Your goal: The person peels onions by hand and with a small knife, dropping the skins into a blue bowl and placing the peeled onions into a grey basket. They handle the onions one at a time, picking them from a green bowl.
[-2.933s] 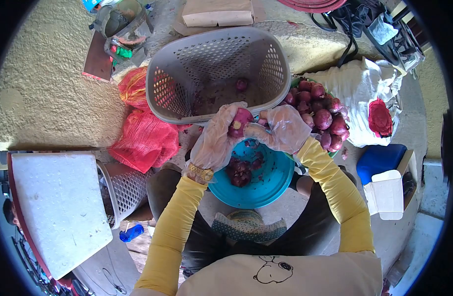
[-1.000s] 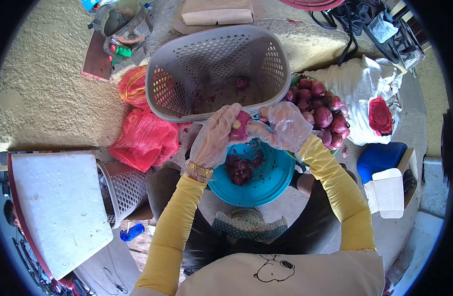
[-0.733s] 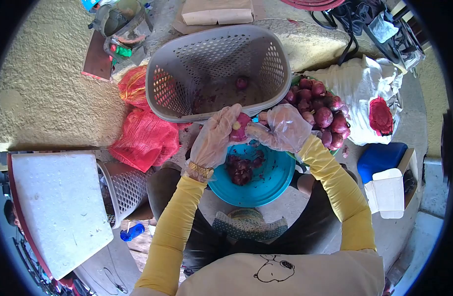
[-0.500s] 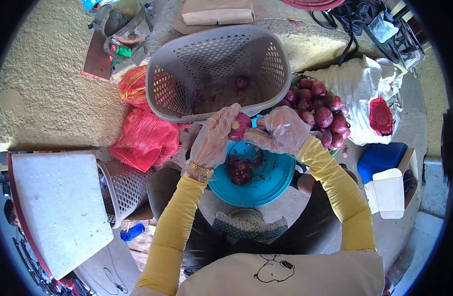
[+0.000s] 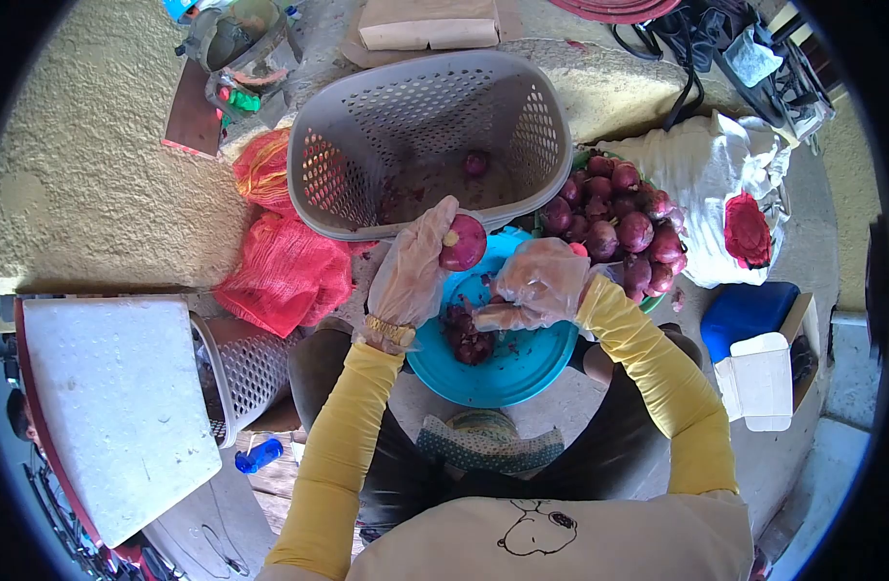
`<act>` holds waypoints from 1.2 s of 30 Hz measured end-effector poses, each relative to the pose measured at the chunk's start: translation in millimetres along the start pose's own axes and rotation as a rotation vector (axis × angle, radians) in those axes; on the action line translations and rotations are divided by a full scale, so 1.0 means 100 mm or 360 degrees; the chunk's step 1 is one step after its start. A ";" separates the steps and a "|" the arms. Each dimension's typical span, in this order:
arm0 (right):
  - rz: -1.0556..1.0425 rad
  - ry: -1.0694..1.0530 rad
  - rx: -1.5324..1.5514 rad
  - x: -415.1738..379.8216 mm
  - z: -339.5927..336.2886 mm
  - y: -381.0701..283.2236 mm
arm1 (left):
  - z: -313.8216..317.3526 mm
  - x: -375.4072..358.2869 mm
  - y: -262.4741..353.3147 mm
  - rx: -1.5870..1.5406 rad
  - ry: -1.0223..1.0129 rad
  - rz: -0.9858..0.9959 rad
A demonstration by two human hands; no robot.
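Note:
My left hand (image 5: pixel 413 261), in a clear plastic glove, grips a red onion (image 5: pixel 463 243) just in front of the basket's near rim. The onion's skin looks smooth and shiny, with a pale end towards my fingers. My gloved right hand (image 5: pixel 539 286) hangs over the blue basin (image 5: pixel 546 363), its fingers curled. A small bright red piece shows by its upper edge; what it belongs to is hidden. Dark onion skins (image 5: pixel 469 341) lie heaped in the basin. To the right is a pile of red onions (image 5: pixel 634 230).
Beyond the basin stands a grey perforated basket (image 5: pixel 319 145) with one onion (image 5: pixel 475 163) inside. Red mesh sacks (image 5: pixel 285 271) lie to its left, a white sack (image 5: pixel 696 174) to the right. A foam-like white lid (image 5: pixel 120 416) and a blue container (image 5: pixel 750 315) flank my legs.
My two hands have moved apart. The left one, holding the onion, has shifted slightly left and up; the right one has dropped lower over the basin, away from the onion.

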State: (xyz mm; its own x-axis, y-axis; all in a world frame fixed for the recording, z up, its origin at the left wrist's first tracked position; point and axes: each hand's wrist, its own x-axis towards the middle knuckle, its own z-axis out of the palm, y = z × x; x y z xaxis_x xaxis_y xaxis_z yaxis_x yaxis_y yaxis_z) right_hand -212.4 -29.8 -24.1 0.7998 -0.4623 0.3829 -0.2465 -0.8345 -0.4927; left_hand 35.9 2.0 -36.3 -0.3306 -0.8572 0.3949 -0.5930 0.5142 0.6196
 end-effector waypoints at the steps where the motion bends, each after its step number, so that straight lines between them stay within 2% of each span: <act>1: 0.0001 0.0001 0.0001 -0.03 0.02 0.01 | -0.01 0.02 0.03 -0.0030 0.0016 -0.0020; 3: 0.0042 0.0056 -0.0019 -0.05 0.04 0.01 | 0.04 0.01 -0.02 -0.0059 0.0033 -0.0039; 4: 0.0042 0.0057 -0.0019 0.01 -0.04 -0.03 | 0.13 0.00 -0.13 -0.0410 -0.0030 -0.0217; 5: 0.0148 -0.0126 -0.0079 0.09 -0.16 -0.08 | 0.20 -0.04 -0.23 -0.0761 -0.0094 -0.0395; 6: 0.0256 -0.0310 -0.0138 0.14 -0.23 -0.11 | 0.15 0.01 -0.13 -0.0761 -0.0096 -0.0396; 8: 0.0229 -0.0185 -0.0150 0.10 -0.21 -0.12 | -0.01 0.16 0.18 -0.0996 -0.0090 -0.0438; 9: 0.0202 -0.0059 -0.0163 0.08 -0.21 -0.13 | 0.01 0.16 0.17 -0.0996 -0.0091 -0.0439; 10: 0.0202 -0.0059 -0.0164 0.10 -0.21 -0.13 | 0.03 0.16 0.14 -0.0751 -0.0019 -0.0258; 11: 0.0318 -0.0289 -0.0206 0.13 -0.21 -0.14 | 0.04 0.17 0.12 -0.0506 0.0053 -0.0079; 12: 0.0433 -0.0519 -0.0248 0.15 -0.21 -0.14 | 0.02 0.18 0.14 -0.0505 0.0053 -0.0080; 14: 0.0333 -0.0387 -0.0248 0.05 -0.08 -0.07 | -0.03 0.23 0.20 -0.1073 -0.0029 -0.0604; 15: 0.0234 -0.0255 -0.0249 0.04 -0.05 -0.05 | -0.03 0.23 0.20 -0.1074 -0.0029 -0.0604; 17: 0.0232 -0.0347 -0.0254 0.04 -0.05 -0.03 | -0.02 0.24 0.21 -0.1937 0.0085 -0.1086; 18: 0.0228 -0.0440 -0.0257 0.07 -0.06 -0.03 | -0.02 0.24 0.20 -0.1938 0.0087 -0.1084; 20: 0.0311 -0.0507 -0.0210 0.12 -0.15 -0.09 | -0.01 0.20 0.18 -0.1349 0.0004 -0.0701; 22: 0.0396 -0.0575 -0.0165 0.22 -0.29 -0.19 | 0.00 0.19 0.19 -0.1303 0.0011 -0.0727; 24: 0.0668 -0.0711 -0.0058 0.32 -0.40 -0.25 | 0.00 0.18 0.18 -0.1257 0.0021 -0.0754; 25: 0.0665 -0.0711 -0.0057 0.33 -0.40 -0.24 | 0.00 0.18 0.16 -0.1390 -0.0001 -0.0773; 27: 0.0730 -0.0233 -0.0215 0.30 -0.40 -0.22 | -0.02 0.18 0.17 -0.1525 -0.0026 -0.0790; 28: 0.0738 -0.0113 -0.0123 0.25 -0.37 -0.15 | -0.04 0.16 0.21 -0.1174 -0.0034 -0.0551; 29: 0.0740 -0.0112 -0.0124 0.23 -0.34 -0.13 | -0.06 0.16 0.23 -0.0822 -0.0041 -0.0312; 31: 0.0756 -0.0038 -0.0368 0.21 -0.30 -0.11 | -0.02 0.15 0.13 -0.0850 -0.0136 -0.0420; 33: 0.0693 0.0047 -0.0379 0.18 -0.25 -0.08 | -0.01 0.15 0.13 -0.0880 -0.0230 -0.0530; 35: 0.0630 0.0133 -0.0388 0.16 -0.20 -0.04 | -0.03 0.14 0.23 -0.0388 -0.0142 -0.0185; 36: 0.0551 0.0193 -0.0412 0.15 -0.18 -0.02 | -0.01 0.13 0.23 -0.0388 -0.0143 -0.0184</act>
State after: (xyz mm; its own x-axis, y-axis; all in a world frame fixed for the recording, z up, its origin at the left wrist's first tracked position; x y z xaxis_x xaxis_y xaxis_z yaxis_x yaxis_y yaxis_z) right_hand -209.9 -40.2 -3.0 0.5797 -0.7466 0.3265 -0.6297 -0.6647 -0.4019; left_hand 18.3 2.6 -16.1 -0.3410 -0.9042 0.2571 -0.4399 0.3952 0.8064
